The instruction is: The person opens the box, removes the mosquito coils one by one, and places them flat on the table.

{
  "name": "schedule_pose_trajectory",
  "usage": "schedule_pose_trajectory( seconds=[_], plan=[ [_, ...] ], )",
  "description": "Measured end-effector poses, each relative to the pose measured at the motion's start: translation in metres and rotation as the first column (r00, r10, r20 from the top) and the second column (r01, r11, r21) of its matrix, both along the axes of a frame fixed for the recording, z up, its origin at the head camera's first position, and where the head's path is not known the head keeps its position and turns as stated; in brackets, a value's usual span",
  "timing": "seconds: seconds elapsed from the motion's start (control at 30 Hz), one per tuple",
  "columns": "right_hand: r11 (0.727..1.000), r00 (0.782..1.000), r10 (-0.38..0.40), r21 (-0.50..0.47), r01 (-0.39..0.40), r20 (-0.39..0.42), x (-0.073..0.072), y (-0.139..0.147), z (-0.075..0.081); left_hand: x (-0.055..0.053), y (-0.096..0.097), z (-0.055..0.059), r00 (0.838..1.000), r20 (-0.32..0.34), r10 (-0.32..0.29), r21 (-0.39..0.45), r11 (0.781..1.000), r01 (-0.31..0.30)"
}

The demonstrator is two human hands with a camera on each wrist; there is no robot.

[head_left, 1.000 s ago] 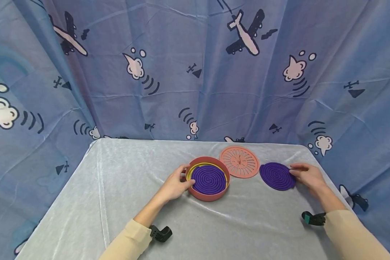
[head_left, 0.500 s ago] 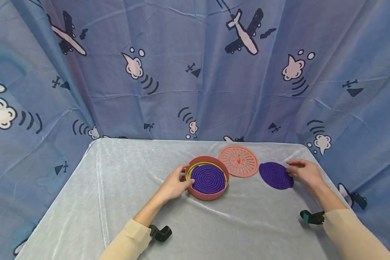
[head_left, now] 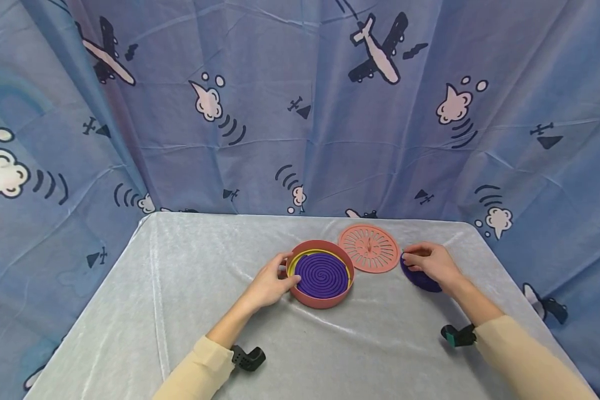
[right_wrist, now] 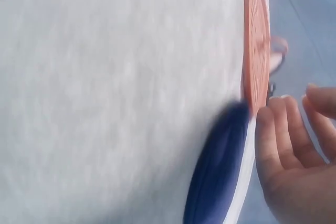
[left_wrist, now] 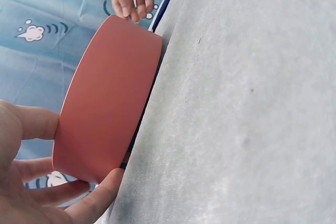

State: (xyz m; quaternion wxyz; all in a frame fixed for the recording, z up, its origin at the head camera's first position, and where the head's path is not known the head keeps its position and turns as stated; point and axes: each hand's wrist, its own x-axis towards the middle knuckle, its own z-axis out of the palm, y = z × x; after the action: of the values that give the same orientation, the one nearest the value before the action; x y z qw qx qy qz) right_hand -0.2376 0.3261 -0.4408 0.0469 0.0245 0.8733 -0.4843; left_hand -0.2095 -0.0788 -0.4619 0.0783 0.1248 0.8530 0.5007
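Now, the left hand [head_left: 272,284] pinches the red pot [head_left: 320,303] at its nine o'clock rim; the loose purple mat [head_left: 422,281] shows at seven o'clock from the right hand [head_left: 434,263], fingers loosely parted.

The tabletop [head_left: 210,266] wears a pale grey cloth with a soft, velvety-looking nap and a faint sheen along its creases, and past its far edge hangs a rumpled printed fabric curtain [head_left: 260,144]. Toward that edge, the coral tub [head_left: 321,303] looks to me like smooth, satin-matt plastic, holding a dull purple coil [head_left: 322,276] ridged like cord, and the slotted disc [head_left: 370,250] appears to be similar matt plastic. Nearer the far right corner, the other purple piece [head_left: 422,279] seems dull too, while the beige sleeves [head_left: 197,369] are plain matt cloth.
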Motion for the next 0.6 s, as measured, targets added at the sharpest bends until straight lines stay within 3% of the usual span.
schedule_pose_trajectory(
  seconds=[0.23, 0.6],
  plan=[
    [0.992, 0.992, 0.122, -0.026, -0.121, 0.031, 0.005, -0.033, 0.004, 0.001, 0.0, 0.001, 1.0, 0.005, 0.005, -0.003, 1.0, -0.005],
    [0.972, 0.974, 0.224, -0.069, -0.225, -0.026, 0.013, -0.073, 0.015, 0.001, 0.0, 0.001, 1.0, -0.003, -0.001, 0.003, 1.0, 0.001]
  ],
)
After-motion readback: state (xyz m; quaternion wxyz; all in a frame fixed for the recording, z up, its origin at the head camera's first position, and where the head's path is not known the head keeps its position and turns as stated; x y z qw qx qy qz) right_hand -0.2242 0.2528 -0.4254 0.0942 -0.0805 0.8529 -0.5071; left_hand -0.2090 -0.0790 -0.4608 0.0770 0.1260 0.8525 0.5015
